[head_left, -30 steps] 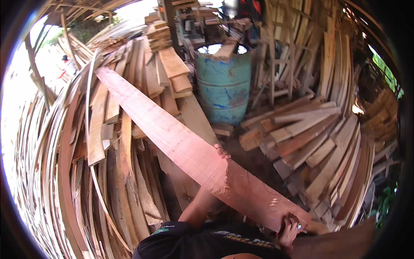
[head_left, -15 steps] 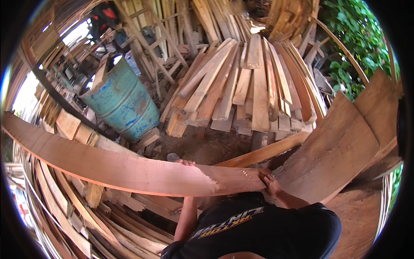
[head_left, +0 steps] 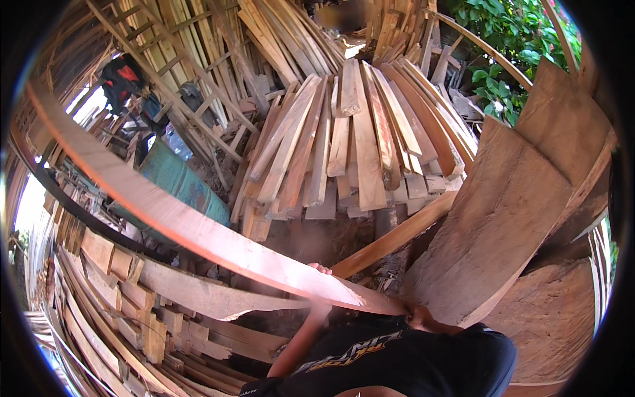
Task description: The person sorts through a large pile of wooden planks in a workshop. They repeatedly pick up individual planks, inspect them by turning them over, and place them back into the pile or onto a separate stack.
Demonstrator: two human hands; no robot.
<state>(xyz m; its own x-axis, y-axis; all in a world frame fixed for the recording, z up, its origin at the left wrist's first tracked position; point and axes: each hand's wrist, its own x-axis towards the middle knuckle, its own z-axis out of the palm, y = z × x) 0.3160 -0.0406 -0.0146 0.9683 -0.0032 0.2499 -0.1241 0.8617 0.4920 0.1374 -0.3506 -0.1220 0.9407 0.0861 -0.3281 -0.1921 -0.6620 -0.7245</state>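
A long pale plank [head_left: 198, 228] runs from the upper left down to the lower middle, held raised and slanting across the view above the heaps of offcuts. The left hand [head_left: 319, 269] sits on its upper edge near the lower end, fingers curled over the wood in a closed grip. The right hand [head_left: 418, 316] meets the plank's lower tip, but whether its grip is closed cannot be told, as the plank covers the fingers. Behind the plank stands a teal metal drum [head_left: 182, 185] with worn paint. A fan of stacked boards [head_left: 350, 145] lies beyond, and broad brown slabs [head_left: 509, 218] lean at right.
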